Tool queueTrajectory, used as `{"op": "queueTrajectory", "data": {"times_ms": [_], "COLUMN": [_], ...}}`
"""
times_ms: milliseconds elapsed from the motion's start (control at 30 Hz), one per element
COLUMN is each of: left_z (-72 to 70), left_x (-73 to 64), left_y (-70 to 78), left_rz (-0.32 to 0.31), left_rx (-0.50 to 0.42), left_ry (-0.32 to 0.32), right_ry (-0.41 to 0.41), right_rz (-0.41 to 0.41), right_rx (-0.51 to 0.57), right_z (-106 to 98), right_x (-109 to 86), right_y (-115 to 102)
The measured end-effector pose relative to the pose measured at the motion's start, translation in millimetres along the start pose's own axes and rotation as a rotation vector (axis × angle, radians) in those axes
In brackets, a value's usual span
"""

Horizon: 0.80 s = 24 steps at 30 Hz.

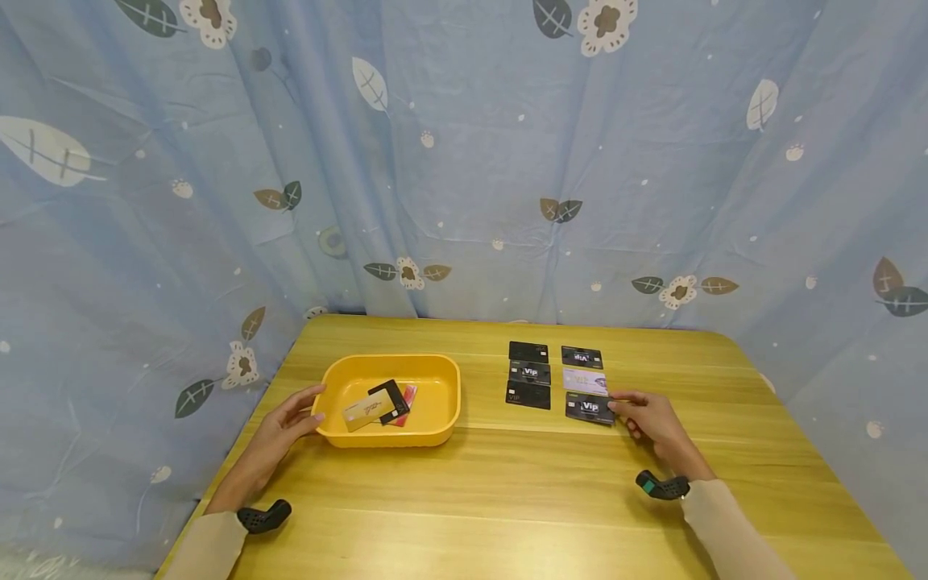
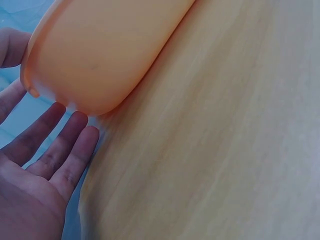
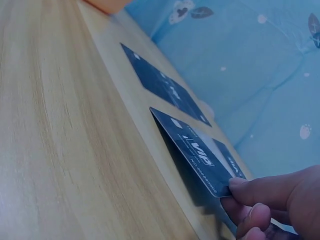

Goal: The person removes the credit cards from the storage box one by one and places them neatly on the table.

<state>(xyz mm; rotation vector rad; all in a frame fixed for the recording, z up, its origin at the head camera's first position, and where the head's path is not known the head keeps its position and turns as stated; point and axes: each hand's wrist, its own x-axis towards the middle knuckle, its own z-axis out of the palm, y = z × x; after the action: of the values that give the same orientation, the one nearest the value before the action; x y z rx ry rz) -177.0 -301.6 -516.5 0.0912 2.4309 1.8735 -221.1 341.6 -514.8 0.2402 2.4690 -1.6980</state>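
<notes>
My right hand [image 1: 648,419] pinches the corner of a black VIP card [image 3: 192,152] between thumb and fingers. That card is tilted, one long edge raised over the table in the right wrist view. Behind it lie a lilac card [image 1: 584,380] and another black card [image 1: 582,357], forming a column. My left hand [image 1: 279,431] grips the left end of a yellow plastic basket [image 1: 428,439], thumb at the rim and fingertips against the outer wall [image 2: 95,65]. Inside the basket a gold card [image 1: 366,409] overlaps a black card [image 1: 398,400] and a red card [image 1: 408,404].
Left of the held card is a column of black cards, with a VIP card [image 1: 528,394] at its front. All stands on a wood-grain table [image 1: 471,499]. A blue patterned curtain [image 1: 478,161] hangs behind the table's far edge and along its sides.
</notes>
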Motion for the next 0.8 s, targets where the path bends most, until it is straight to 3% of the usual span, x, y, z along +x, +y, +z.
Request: {"op": "queueTrajectory", "data": {"times_ms": [800], "left_z": [-0.6], "left_x": [2.6], "left_y": [-4.5], "left_rz": [-0.009], "left_rx": [0.009], "left_ry": [0.004], "right_ry": [0.093], "right_rz": [0.019], "right_rx": [-0.083], "right_z": [5.4], "right_x": [8.2], "right_y": [-7.6]}}
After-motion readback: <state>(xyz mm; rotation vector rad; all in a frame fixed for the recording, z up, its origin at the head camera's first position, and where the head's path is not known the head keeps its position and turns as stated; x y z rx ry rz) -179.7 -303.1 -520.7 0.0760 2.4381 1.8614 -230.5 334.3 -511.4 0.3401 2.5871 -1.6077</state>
